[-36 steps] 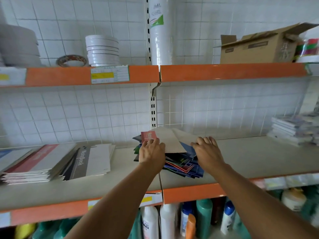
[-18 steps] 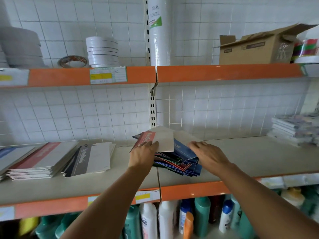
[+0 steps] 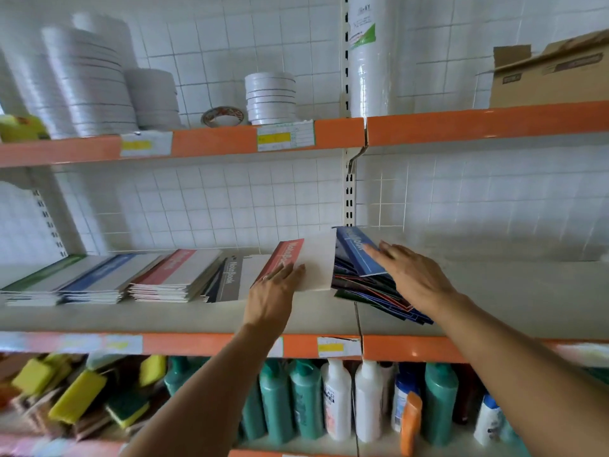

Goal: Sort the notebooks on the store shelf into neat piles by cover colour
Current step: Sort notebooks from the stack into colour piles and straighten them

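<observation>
Red-spined notebook (image 3: 304, 263) gripped in her left hand (image 3: 273, 293); right hand (image 3: 413, 275) lies flat, fingers straight, on the mixed heap (image 3: 369, 286)

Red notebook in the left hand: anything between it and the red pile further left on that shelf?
Yes. The black-spined pile lies on the shelf between the red notebook, held by the left hand, and the red pile. The notebook would probably have to pass over it. Nothing else visible blocks the way.

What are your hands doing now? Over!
Left hand holds red notebook. Right hand flat on blue notebook atop mixed heap. Nothing in the way.
</observation>
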A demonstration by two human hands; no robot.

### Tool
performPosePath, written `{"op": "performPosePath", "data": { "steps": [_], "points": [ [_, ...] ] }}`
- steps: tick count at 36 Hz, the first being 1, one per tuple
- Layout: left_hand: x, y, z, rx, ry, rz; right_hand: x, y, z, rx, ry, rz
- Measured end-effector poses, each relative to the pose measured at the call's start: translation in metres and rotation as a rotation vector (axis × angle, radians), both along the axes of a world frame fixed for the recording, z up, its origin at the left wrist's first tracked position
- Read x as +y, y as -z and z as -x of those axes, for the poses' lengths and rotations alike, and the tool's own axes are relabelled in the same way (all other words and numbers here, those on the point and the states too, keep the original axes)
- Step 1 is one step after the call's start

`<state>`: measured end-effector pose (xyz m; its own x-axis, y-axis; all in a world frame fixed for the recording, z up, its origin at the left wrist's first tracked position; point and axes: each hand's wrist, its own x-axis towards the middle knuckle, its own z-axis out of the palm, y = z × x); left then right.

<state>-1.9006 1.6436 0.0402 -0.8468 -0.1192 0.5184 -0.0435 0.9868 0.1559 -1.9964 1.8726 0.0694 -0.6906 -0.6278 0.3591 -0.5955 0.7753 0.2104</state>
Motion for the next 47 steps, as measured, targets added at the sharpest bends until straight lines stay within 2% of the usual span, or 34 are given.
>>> {"op": "performPosePath", "data": {
  "steps": [5, 12, 23, 31, 34, 41, 47],
  "points": [
    [-0.04, 0.0, -0.019, 0.059, -0.049, -0.014, -0.039, -0.006, -0.012, 0.008, 0.011, -0.044],
    [-0.124, 0.006, -0.047, -0.077, -0.134, 0.035, -0.119, -0.007, -0.028, 0.014, -0.002, -0.058],
    [-0.251, 0.018, -0.072, -0.171, -0.223, 0.027, -0.229, 0.015, -0.044, -0.075, 0.033, -0.049],
    [-0.291, 0.03, -0.047, -0.126, -0.199, 0.028, -0.272, 0.026, -0.022, -0.095, 0.016, -0.013],
    [-0.301, 0.036, -0.029, -0.048, -0.149, 0.068, -0.282, 0.029, -0.007, -0.093, 0.014, 0.003],
    [-0.325, 0.053, 0.008, -0.243, -0.244, 0.108, -0.308, 0.021, 0.021, -0.129, -0.002, 0.009],
    [-0.344, 0.052, 0.018, -0.405, -0.209, 0.058, -0.331, 0.027, 0.033, -0.122, -0.009, -0.018]
  ]
}}
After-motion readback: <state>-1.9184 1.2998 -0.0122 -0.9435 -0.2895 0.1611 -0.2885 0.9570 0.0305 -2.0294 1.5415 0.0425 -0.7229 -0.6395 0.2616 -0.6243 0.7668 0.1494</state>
